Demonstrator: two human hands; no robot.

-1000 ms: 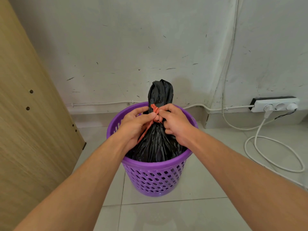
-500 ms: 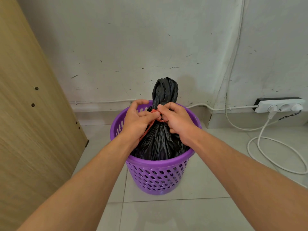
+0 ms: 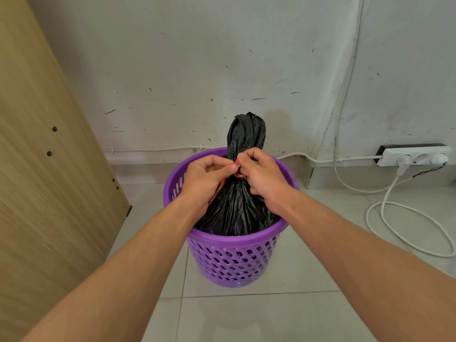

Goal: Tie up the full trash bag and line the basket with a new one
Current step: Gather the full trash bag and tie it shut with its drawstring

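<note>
crinkled glossy black plastic trash bag [image 3: 234,206], orange plastic tie [image 3: 237,166], smooth purple perforated plastic basket [image 3: 234,262], glossy floor tiles [image 3: 283,314], matt scuffed wall [image 3: 197,70], wood-grain laminate panel [image 3: 44,193], white plastic pwr strip [image 3: 414,157]

The basket [image 3: 232,257] stands on the floor [image 3: 283,317] before the wall [image 3: 197,70], with the trash bag [image 3: 237,206] inside it and the bag's gathered top rising above the rim. Over the basket, the left hand [image 3: 204,178] and right hand [image 3: 261,176] meet at the drawstring [image 3: 237,166] round the bag's neck. A wooden panel [image 3: 49,181] stands left of the basket; a power strip [image 3: 414,157] sits against the wall to its right, with a cable [image 3: 404,230] looped on the floor below.
</note>
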